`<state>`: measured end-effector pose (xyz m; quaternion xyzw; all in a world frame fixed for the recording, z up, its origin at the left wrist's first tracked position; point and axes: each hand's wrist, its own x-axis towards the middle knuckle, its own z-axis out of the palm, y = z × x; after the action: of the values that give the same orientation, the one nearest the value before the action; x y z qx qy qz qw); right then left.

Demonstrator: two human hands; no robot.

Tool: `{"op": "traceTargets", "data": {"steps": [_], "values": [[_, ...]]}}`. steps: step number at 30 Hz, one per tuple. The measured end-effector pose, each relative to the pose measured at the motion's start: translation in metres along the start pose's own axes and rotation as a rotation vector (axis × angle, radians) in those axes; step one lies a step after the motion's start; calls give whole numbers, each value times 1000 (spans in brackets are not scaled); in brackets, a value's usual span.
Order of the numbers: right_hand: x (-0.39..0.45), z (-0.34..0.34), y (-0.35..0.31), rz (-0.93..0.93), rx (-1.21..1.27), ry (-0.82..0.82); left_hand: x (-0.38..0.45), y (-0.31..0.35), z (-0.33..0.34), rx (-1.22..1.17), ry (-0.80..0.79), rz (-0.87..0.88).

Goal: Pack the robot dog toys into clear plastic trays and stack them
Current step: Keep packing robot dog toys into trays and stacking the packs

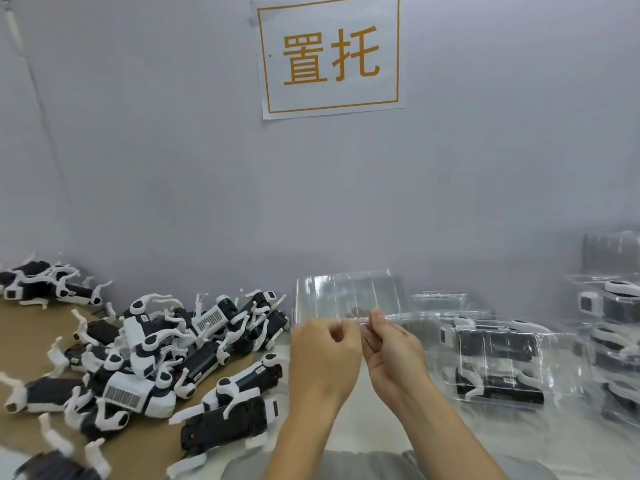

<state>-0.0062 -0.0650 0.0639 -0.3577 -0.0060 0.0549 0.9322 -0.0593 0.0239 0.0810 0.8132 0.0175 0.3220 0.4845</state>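
Wall sign (pixel 331 57): large paper sheet on the far wall, orange border, printed "置托".
Loose toys (pixel 145 344): a big heap of unpacked robot dogs lies to your left on brown cardboard (pixel 31 344); judge most of the work still ahead.
Packed trays (pixel 498 362): several filled clear trays sit stacked to your right; that part is done.
Empty tray (pixel 346 294): you hold it upright, centre, above the table; nothing loaded yet.
Left hand (pixel 323 355): fingers curled, pinching the tray's near edge.
Right hand (pixel 393 348): likewise pinching that edge, just beside the left.
Barcode labels (pixel 121 396): on several dogs; unreadable.
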Motion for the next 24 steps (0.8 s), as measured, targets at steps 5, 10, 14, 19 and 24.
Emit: {"op": "traceTargets", "data": {"steps": [5, 10, 14, 19, 24], "values": [[-7, 11, -4, -19, 147, -112, 3, -3, 2, -335, -142, -327], [-22, 22, 4, 136, -24, -344, 12, -15, -6, -645, 193, -319], [-27, 16, 4, 263, -244, -363, 15, -27, -9, -730, 210, -355], [-32, 3, -34, 429, -835, -679, 22, -37, -14, -660, 200, -350], [-23, 5, -53, -29, -869, -463, 27, -45, -11, -578, 177, -310]]}}
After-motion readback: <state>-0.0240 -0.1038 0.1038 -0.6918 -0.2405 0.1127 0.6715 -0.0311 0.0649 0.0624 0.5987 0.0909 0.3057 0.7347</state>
